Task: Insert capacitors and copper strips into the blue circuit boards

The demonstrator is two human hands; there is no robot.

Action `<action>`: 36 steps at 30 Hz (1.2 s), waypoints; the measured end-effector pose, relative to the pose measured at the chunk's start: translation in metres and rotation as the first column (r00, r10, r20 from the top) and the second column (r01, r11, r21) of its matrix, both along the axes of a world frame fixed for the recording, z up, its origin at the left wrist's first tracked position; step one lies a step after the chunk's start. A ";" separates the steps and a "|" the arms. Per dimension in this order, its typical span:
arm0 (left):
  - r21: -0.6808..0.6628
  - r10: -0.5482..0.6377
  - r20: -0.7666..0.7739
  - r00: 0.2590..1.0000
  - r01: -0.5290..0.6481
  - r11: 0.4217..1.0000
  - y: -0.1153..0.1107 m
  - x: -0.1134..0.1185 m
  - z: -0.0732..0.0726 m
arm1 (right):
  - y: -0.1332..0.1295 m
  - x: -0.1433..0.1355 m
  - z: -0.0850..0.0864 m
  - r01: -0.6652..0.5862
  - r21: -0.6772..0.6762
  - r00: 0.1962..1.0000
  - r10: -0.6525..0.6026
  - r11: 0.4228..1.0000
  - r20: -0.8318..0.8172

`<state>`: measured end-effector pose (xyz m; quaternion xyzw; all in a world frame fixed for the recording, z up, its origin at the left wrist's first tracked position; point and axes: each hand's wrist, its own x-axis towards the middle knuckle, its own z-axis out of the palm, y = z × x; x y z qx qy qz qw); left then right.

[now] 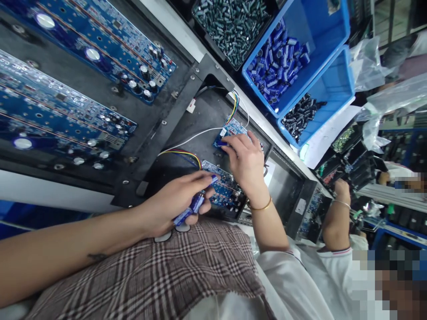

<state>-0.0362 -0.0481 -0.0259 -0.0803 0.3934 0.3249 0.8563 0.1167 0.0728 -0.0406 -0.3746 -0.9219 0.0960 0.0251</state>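
My left hand (183, 200) is closed round several blue cylindrical capacitors (190, 210), and one more blue end shows at its thumb and fingertips. Over the upper small blue circuit board (233, 126), my right hand (245, 160) pinches a blue capacitor (221, 143) lying low against the board's near corner. Its fingers cover part of that board. A second small board (222, 202) lies below and between the hands, partly hidden by the left fingers. Coloured wires run to both boards, which sit in a black tray (196, 126).
Larger blue boards (113, 40) (63, 106) lie in a black frame at left. Beyond the tray stand a bin of small dark green parts (233, 26), a blue bin of blue capacitors (278, 66) and a bin of black ones (302, 115). A co-worker's hand (342, 191) is at right.
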 end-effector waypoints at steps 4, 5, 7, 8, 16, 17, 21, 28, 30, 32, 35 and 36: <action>-0.026 0.052 0.007 0.999 -0.052 0.998 -0.003 0.000 0.003 | 0.000 0.000 0.000 -0.014 0.031 1.000 0.014 0.999 0.008; -0.025 0.051 0.014 0.999 -0.051 0.998 -0.004 0.000 0.003 | 0.000 0.000 -0.001 -0.012 0.040 1.000 0.012 0.999 0.001; -0.016 0.045 0.025 0.999 -0.045 0.999 -0.006 0.000 0.002 | 0.000 0.000 -0.003 -0.011 0.045 1.000 0.011 0.999 -0.011; -0.010 0.044 0.026 0.999 -0.044 0.999 -0.007 0.000 0.002 | 0.000 0.001 -0.004 -0.009 0.044 1.000 0.010 0.999 -0.017; 0.005 0.039 0.035 0.999 -0.039 0.999 -0.009 0.000 0.001 | 0.001 0.002 -0.005 -0.003 0.031 0.998 0.005 0.999 -0.055; 0.003 0.042 0.035 0.998 -0.042 0.999 -0.009 0.000 0.002 | 0.001 0.002 -0.005 -0.005 0.032 0.999 0.007 0.999 -0.051; -0.003 0.061 0.022 0.998 -0.061 0.998 -0.010 0.002 0.000 | -0.003 0.002 -0.007 -0.021 0.066 1.000 0.022 0.998 -0.014; -0.001 0.121 -0.012 0.993 -0.121 0.993 -0.014 0.003 -0.001 | -0.015 -0.002 -0.001 -0.052 0.136 0.999 0.052 0.989 0.010; 0.010 0.133 0.004 0.991 -0.133 0.991 -0.019 0.004 0.003 | -0.033 0.003 0.021 -0.006 0.042 0.998 0.009 0.999 -0.067; 0.032 0.112 0.058 0.992 -0.114 0.993 -0.024 0.008 0.006 | -0.059 0.013 0.043 -0.053 -0.138 0.993 0.037 0.989 -0.114; -0.008 0.014 0.118 0.993 -0.013 1.000 -0.034 0.019 0.008 | -0.102 0.038 0.058 -0.035 -0.205 0.994 0.013 0.978 -0.106; -0.046 -0.017 0.107 0.994 0.022 0.999 -0.038 0.024 0.006 | -0.114 0.048 0.055 0.017 -0.164 0.995 -0.033 0.986 -0.091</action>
